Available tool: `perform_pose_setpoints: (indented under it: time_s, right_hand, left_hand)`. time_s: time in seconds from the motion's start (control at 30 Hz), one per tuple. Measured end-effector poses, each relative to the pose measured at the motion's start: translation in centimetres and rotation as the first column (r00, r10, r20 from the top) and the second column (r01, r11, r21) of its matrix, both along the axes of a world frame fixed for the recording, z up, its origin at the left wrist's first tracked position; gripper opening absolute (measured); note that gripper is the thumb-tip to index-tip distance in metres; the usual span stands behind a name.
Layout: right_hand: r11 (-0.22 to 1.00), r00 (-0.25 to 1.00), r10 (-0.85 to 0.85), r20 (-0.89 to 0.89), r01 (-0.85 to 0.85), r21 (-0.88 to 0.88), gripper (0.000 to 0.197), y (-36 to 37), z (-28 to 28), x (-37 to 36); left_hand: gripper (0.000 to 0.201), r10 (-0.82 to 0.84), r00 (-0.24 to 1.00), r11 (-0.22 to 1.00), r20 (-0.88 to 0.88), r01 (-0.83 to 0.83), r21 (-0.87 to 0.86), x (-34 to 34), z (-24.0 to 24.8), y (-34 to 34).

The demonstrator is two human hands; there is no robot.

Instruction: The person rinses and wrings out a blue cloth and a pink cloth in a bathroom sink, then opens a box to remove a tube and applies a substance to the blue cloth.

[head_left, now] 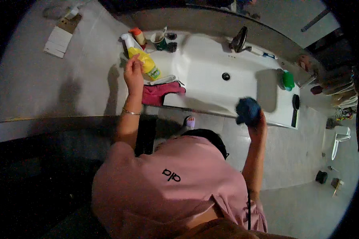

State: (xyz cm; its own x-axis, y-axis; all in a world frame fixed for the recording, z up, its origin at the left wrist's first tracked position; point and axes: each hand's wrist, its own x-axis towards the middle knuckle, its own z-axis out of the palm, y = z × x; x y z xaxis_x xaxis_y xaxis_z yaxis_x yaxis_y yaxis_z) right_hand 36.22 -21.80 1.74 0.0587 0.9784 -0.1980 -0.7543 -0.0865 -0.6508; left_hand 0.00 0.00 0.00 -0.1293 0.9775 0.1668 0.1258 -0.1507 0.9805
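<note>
Yellow spray bottle (144,60) sits in left grip (133,73).

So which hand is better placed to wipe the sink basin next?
Probably the right hand: it grips the blue cloth at the white sink's front edge. The left hand is at the yellow spray bottle on the sink's left side.

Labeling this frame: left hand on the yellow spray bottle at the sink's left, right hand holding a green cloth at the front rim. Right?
Not quite. In the head view the cloth in the right hand is dark blue, not green. The rest holds: the left hand is on the yellow spray bottle at the sink's left.
</note>
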Motion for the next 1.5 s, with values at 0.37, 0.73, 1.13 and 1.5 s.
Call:
perform_pose_setpoints:
  time_s: [0.37, 0.73, 1.13, 1.5]
  right_hand:
    - [0.978, 0.839, 0.194, -0.508, -0.208, 0.03, 0.061, 12.6, -5.8, 4.4]
    - [0.865, 0.853, 0.445, -0.272, -0.488, -0.114, 0.057, 20.9, -11.0, 1.5]
    - [0.765, 0.724, 0.641, 0.257, -0.573, -0.295, 0.047, 23.7, -14.1, -0.9]
    - [0.887, 0.908, 0.419, 0.004, -0.408, -0.213, 0.05, 25.3, -11.3, -0.8]
  left_hand:
    - [0.025, -0.004, 0.998, 0.999, -0.056, 0.007, 0.051, 9.8, -5.4, -3.7]
    - [0.027, -0.012, 0.999, 0.996, -0.043, 0.008, -0.092, 11.5, -9.3, -3.5]
    - [0.027, -0.177, 0.94, 0.815, 0.29, 0.306, -0.493, 13.9, -9.7, 3.5]
    - [0.021, 0.024, 0.773, 0.824, 0.634, 0.344, -0.45, 12.4, -9.4, 5.8]
